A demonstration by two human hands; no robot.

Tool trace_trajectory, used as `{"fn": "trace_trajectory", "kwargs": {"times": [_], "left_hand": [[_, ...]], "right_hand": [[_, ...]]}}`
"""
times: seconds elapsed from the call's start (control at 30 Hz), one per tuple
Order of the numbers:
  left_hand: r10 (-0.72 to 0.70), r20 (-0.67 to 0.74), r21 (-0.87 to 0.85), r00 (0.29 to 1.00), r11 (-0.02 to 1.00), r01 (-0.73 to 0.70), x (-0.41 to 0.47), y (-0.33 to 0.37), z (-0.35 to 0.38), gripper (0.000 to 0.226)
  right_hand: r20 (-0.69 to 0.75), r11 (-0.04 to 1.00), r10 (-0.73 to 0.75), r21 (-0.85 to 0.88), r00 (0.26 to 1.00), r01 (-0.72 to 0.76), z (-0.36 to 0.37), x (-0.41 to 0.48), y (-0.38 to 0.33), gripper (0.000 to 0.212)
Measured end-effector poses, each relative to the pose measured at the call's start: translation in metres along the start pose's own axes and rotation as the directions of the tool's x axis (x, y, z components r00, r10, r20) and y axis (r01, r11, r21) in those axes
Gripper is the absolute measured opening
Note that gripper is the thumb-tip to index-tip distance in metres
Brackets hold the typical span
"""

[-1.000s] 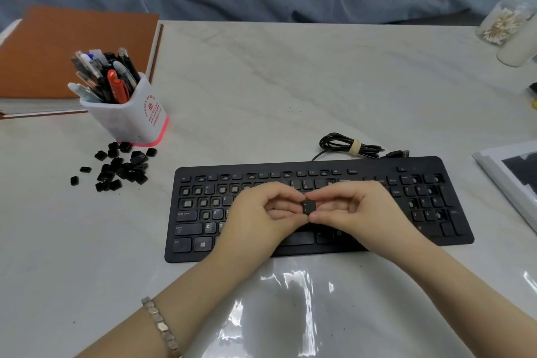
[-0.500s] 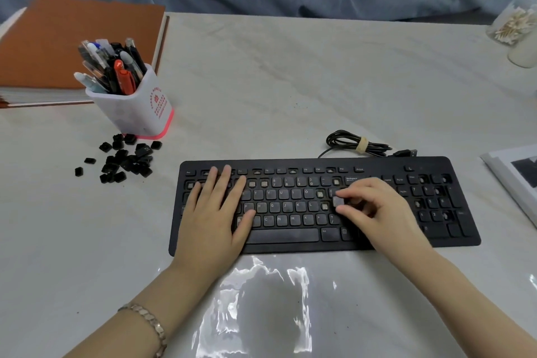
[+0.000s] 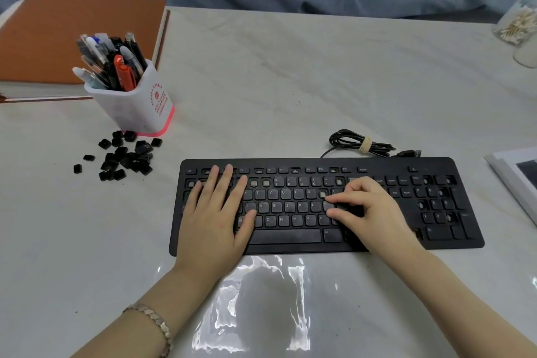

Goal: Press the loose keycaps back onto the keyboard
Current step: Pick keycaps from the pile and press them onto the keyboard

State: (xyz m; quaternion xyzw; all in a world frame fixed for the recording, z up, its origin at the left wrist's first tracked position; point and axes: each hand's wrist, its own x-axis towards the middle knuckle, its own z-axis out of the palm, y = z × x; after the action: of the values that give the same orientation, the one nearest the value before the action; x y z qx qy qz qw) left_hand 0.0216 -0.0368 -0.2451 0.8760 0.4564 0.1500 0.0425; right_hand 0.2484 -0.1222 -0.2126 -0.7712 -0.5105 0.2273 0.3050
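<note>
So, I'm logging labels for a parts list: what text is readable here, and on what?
"Esc": top-left key of the keyboard.
"T Y U I O": upper letter row.
"C N M": bottom letter row.
Red print on the pen cup: too blurred.
The loose keycaps: none readable.

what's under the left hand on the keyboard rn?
The left hand lies flat on the keyboard, covering its left key block. Whether those keys have caps is hidden. Capless sockets show beside it in the number row.
</note>
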Motion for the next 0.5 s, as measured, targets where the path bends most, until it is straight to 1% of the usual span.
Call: {"fn": "trace_trajectory", "kwargs": {"times": [0.1,0.17,0.2,0.23,0.3,0.33,0.4,0.5], "left_hand": [[0.003,-0.011,0.003,1.0,1.0,-0.003,0.0,0.0,0.0,0.052],[0.005,-0.016,0.002,1.0,1.0,-0.005,0.0,0.0,0.001,0.052],[0.004,-0.018,0.001,1.0,1.0,-0.004,0.0,0.0,0.001,0.052],[0.003,-0.018,0.001,1.0,1.0,-0.003,0.0,0.0,0.001,0.052],[0.005,-0.02,0.004,1.0,1.0,-0.005,0.0,0.0,0.001,0.052],[0.007,-0.021,0.006,1.0,1.0,-0.007,0.0,-0.001,0.001,0.052],[0.009,-0.028,0.006,1.0,1.0,-0.009,0.0,-0.001,0.002,0.052],[0.013,-0.031,0.009,0.999,1.0,-0.013,0.0,-0.001,0.002,0.052]], "right_hand": [[-0.03,1.0,0.01,0.016,1.0,-0.01,0.003,-0.001,0.003,0.019],[-0.094,1.0,0.001,0.015,0.996,0.001,0.008,-0.006,0.003,0.018],[-0.153,0.998,-0.05,-0.036,0.987,0.045,0.011,-0.009,0.003,0.016],[-0.209,0.985,-0.138,-0.129,0.968,0.113,0.015,-0.013,0.003,0.013],[-0.261,0.911,-0.325,-0.345,0.909,0.226,0.022,-0.022,0.003,0.024],[-0.263,0.878,-0.375,-0.409,0.889,0.249,0.024,-0.026,0.003,0.027],[-0.266,0.838,-0.412,-0.486,0.872,0.248,0.026,-0.029,0.003,0.029],[-0.261,0.814,-0.403,-0.54,0.877,0.213,0.027,-0.031,0.005,0.031]]}}
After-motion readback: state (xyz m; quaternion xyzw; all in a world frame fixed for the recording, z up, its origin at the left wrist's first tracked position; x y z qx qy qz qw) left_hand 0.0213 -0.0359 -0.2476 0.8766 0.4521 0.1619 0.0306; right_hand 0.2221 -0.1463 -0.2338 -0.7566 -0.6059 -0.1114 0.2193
